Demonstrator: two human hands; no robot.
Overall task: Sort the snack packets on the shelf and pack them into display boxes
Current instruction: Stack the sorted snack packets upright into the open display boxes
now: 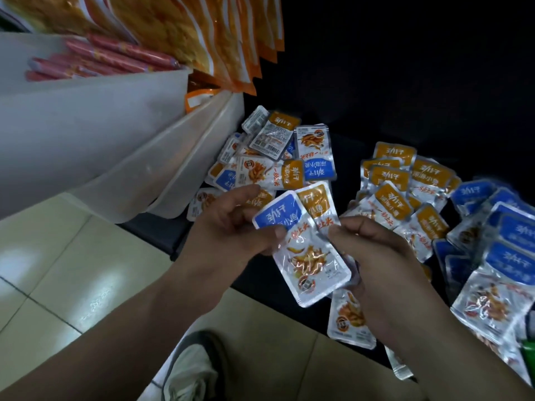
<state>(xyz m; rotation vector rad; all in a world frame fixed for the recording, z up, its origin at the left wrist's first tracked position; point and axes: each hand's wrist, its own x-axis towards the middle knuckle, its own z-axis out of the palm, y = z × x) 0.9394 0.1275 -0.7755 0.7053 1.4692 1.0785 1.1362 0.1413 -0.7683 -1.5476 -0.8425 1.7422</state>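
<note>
My left hand (pixel 231 227) pinches a blue-topped silver snack packet (pixel 307 256) between thumb and fingers. An orange-topped packet (pixel 317 202) lies behind it, and my right hand (pixel 373 256) grips the stack at its right edge, with more packets held underneath. On the dark shelf (pixel 344 146) lies a mixed heap of blue and orange packets (pixel 269 157) at the back left. An orange-topped pile (pixel 405 186) sits to the right of it. A blue-topped pile (pixel 500 241) lies at the far right.
White plastic display bins (pixel 95 134) hang at the left, one holding red sausage sticks (pixel 95 59). Large orange bags (pixel 202 33) hang above. Pale floor tiles (pixel 52 279) and my shoe (pixel 191 369) are below the shelf edge.
</note>
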